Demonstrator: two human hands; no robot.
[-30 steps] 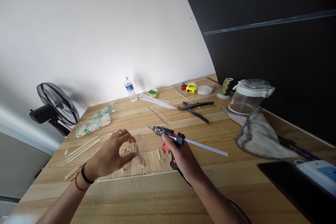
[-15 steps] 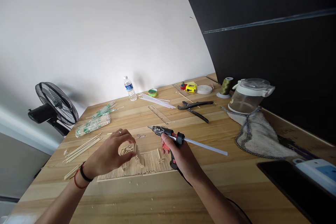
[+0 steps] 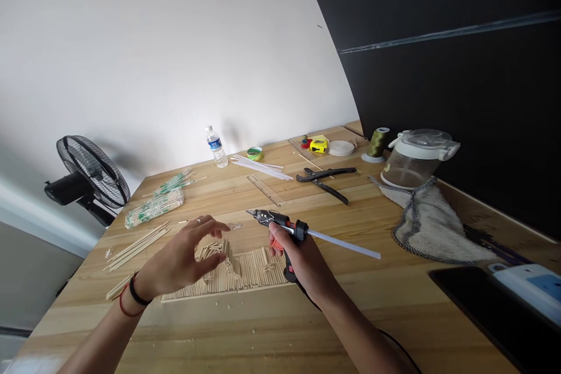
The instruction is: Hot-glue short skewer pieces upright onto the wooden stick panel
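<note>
1 head-worn camera looks forward and down across the nearby table (image 3: 219, 339).

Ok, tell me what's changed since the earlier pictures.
The left hand has opened slightly wider, its upper fingers lifting away from the thumb by the stick model; any release is unclear. The right hand still grips the glue gun.

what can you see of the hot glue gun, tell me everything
The hot glue gun has a black, plastic-looking body, a metallic-looking nozzle pointing left and an orange trigger. A translucent glue stick juts from its rear; a black cable trails from its handle. The right hand grips it above the wooden table. Heat cannot be judged.
</note>
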